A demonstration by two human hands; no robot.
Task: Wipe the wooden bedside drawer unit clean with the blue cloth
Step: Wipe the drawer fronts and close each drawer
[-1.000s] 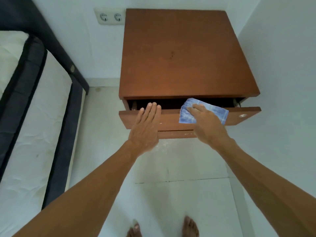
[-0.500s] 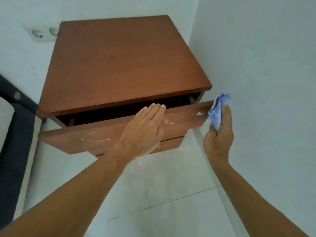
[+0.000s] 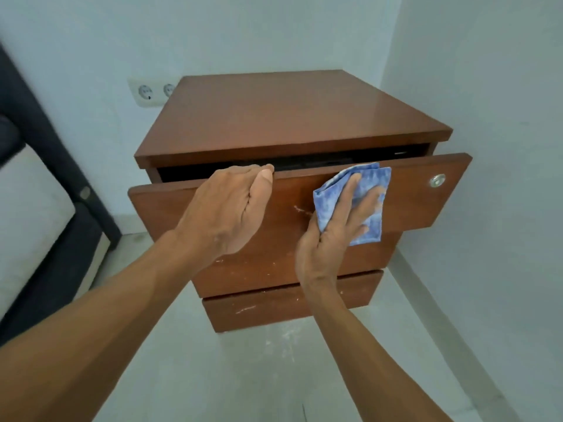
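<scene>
The wooden bedside drawer unit (image 3: 289, 117) stands in the room's corner, its top drawer (image 3: 420, 202) pulled partly out. My left hand (image 3: 228, 208) grips the top edge of that drawer front, fingers curled over it. My right hand (image 3: 332, 236) presses the folded blue cloth (image 3: 368, 190) flat against the drawer front, right of the middle. A round silver lock (image 3: 437, 180) sits near the drawer's right end. White smears mark the drawer fronts (image 3: 301, 210) beside the cloth and lower down.
A bed with a dark frame (image 3: 61, 166) and pale mattress (image 3: 27, 214) lies at the left. A double wall socket (image 3: 150, 92) is behind the unit. A white wall (image 3: 487, 147) runs close along the right side. The floor (image 3: 243, 376) is pale tile.
My right hand brought the cloth from beside the drawer's right end back onto the drawer front. My left hand went from lying flat on the front to gripping its top edge. The view dropped lower.
</scene>
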